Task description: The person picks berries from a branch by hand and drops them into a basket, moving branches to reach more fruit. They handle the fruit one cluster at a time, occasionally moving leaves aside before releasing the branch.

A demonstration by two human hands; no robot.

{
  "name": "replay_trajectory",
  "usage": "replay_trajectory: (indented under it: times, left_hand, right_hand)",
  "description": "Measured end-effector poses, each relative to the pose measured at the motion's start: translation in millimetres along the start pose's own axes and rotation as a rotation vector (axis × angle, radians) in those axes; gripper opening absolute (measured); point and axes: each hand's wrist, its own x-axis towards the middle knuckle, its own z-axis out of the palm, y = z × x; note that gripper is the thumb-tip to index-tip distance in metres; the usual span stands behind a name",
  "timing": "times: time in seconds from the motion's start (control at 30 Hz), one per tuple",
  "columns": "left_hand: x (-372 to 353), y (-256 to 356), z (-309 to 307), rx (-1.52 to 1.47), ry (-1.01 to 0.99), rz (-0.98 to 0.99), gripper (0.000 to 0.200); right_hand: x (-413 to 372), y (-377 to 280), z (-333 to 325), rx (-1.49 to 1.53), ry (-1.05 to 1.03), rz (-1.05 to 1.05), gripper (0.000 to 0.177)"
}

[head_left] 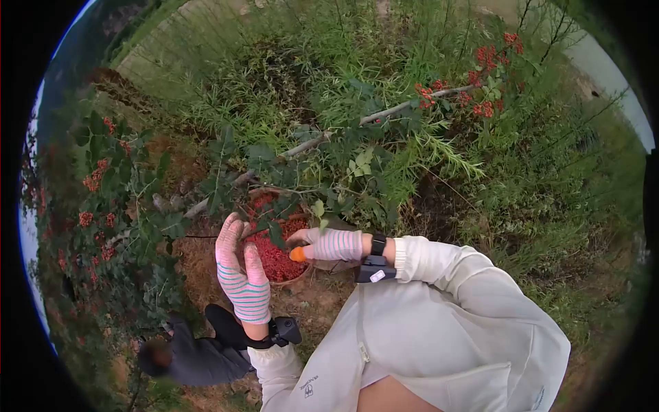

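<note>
My left hand (241, 275), in a pink and white glove with teal stripes, reaches up at the left side of a round container (299, 278) filled with small red berries (274, 261). Its fingers are stretched, with the thumb apart from them. Over the container's right side is my right hand (331, 245), in a similar striped glove with an orange cover on one fingertip. Its fingers are bent in close together beside green leaves (276, 233); whatever they hold is hidden. A leafy branch (307, 145) crosses just above both hands.
Red berry clusters (486, 58) hang at the branch's far right end, and more clusters (96, 176) hang among leaves at left. Another person (199, 357) in dark clothing is at lower left. Tall green weeds (439, 147) grow beyond the branch.
</note>
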Motion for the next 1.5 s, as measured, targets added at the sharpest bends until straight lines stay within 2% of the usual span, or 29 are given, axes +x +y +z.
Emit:
replay_trajectory:
  times: [0.07, 0.13, 0.2, 0.27, 0.3, 0.37, 0.4, 0.47, 0.5, 0.67, 0.73, 0.77, 0.8, 0.87, 1.0, 1.07, 1.13, 1.17, 1.27, 1.33, 1.4, 1.47, 1.5]
  left_hand:
    - [-23.4, -18.4, -6.7, 0.014, 0.014, -0.135, 0.032]
    - [-40.4, -28.3, -3.4, 0.009, 0.029, -0.155, 0.031]
    - [-48.4, -30.0, -0.8, -0.028, 0.023, -0.292, 0.03]
    - [-43.3, -26.1, 2.3, -0.016, -0.008, -0.281, 0.029]
    - [-38.4, -21.9, 5.3, -0.045, -0.047, -0.243, 0.029]
    - [-30.1, -15.2, 8.0, -0.05, -0.123, -0.194, 0.028]
    - [-28.6, -15.9, 9.6, -0.051, -0.128, -0.192, 0.028]
    - [-29.1, -18.4, 14.2, -0.049, -0.146, -0.132, 0.028]
    - [-29.9, -17.5, 16.7, -0.052, -0.145, -0.13, 0.028]
    - [-38.8, -22.7, 31.0, -0.083, -0.215, -0.134, 0.025]
    - [-39.6, -25.0, 35.0, -0.078, -0.225, -0.129, 0.024]
    - [-39.1, -25.9, 36.9, -0.073, -0.237, -0.123, 0.023]
    - [-38.4, -26.5, 38.1, -0.067, -0.249, -0.117, 0.023]
    - [-36.4, -26.6, 40.1, -0.07, -0.258, -0.119, 0.023]
    - [-32.8, -28.9, 46.6, -0.044, -0.344, -0.149, 0.023]
    - [-29.8, -31.2, 48.8, -0.053, -0.351, -0.167, 0.023]
    - [-25.6, -36.7, 49.6, 0.028, -0.418, -0.108, 0.024]
    - [-23.5, -38.3, 50.3, 0.028, -0.421, -0.109, 0.024]
    - [-22.6, -40.3, 51.1, 0.032, -0.434, -0.081, 0.025]
    - [-24.8, -39.8, 50.5, 0.029, -0.442, -0.077, 0.024]
    - [-28.9, -41.5, 49.0, 0.021, -0.451, -0.101, 0.024]
    - [-35.9, -43.7, 45.8, 0.023, -0.444, -0.13, 0.023]
    - [-41.5, -45.3, 41.5, 0.011, -0.463, -0.175, 0.024]
  right_hand:
    - [-55.7, -14.5, -39.2, 0.012, -0.145, -0.17, 0.042]
    - [-106.6, -34.0, -75.6, 0.374, 0.12, -0.24, 0.049]
    - [-100.0, -7.2, -113.9, 0.398, 0.594, -0.22, 0.047]
    - [-64.0, 7.2, -134.5, 0.019, 1.046, -0.188, 0.035]
    - [-53.2, 4.2, -145.3, 0.023, 1.051, -0.195, 0.035]
    - [-41.3, -7.9, -158.8, -0.004, 1.05, -0.045, 0.036]
    - [-41.1, -9.0, -164.9, -0.001, 1.055, -0.045, 0.036]
    - [-40.5, -7.2, -176.7, 0.414, 0.976, -0.12, 0.042]
    - [-37.9, -5.8, -184.8, 0.564, 1.05, -0.091, 0.042]
    - [-32.7, 0.5, -175.6, 0.479, 1.193, -0.122, 0.04]
    - [-29.2, 2.9, -169.9, 0.312, 1.232, -0.11, 0.034]
    - [-31.8, -2.5, -166.2, 0.284, 1.214, -0.147, 0.024]
    - [-32.0, 0.4, -165.2, 0.284, 1.212, -0.147, 0.024]
    - [-34.6, 13.4, -169.4, 0.364, 1.097, -0.278, 0.022]
    - [-50.4, 21.2, -177.2, 0.393, 1.005, -0.278, 0.026]
    - [-58.4, 20.9, -184.0, 0.429, 0.997, -0.268, 0.021]
    - [-71.6, 18.3, -190.4, -0.621, 1.023, -0.14, 0.02]
    - [-72.9, 20.6, -194.7, -0.832, 1.064, -0.187, 0.019]
    - [-90.9, 5.9, -193.2, -0.843, 0.97, -0.096, 0.022]
    - [-103.7, -8.6, -184.2, -0.755, 0.917, -0.062, 0.023]
    - [-110.8, -9.7, -177.2, -0.1, 0.774, 0.093, 0.02]
    - [-118.5, -8.8, -159.5, 0.088, 0.625, 0.156, 0.025]
    - [-122.0, -2.4, -148.3, 0.236, 0.48, 0.116, 0.033]
